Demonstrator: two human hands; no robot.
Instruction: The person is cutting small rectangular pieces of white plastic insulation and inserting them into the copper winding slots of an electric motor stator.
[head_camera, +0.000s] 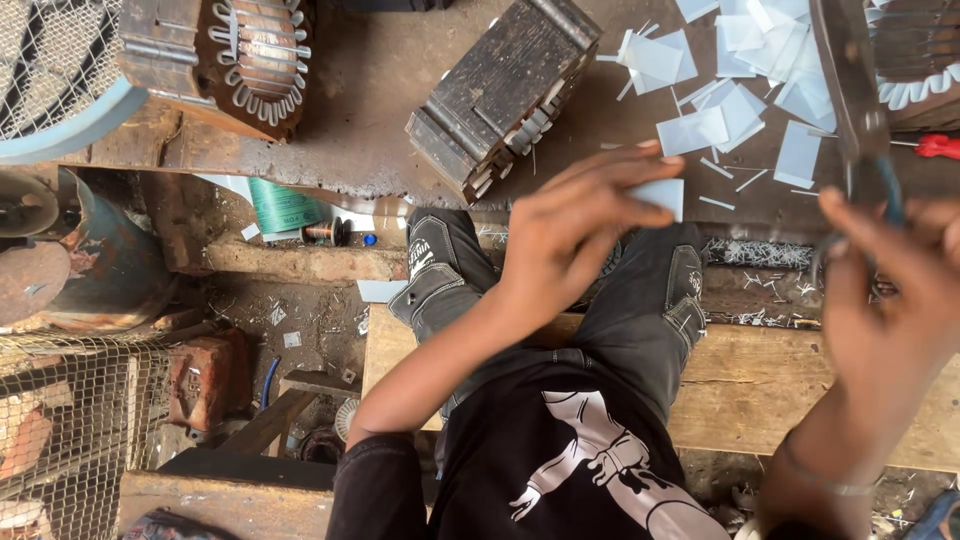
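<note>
Black shirt (560, 450) with pale printed figure — dark grey trousers (640, 300), thin wrist bracelet (815, 478)

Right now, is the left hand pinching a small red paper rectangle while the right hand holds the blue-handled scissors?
Not quite. The head view shows that the small paper rectangle pinched by the left hand is pale white, not red. The rest holds: the right hand does hold the blue-handled scissors.
</note>
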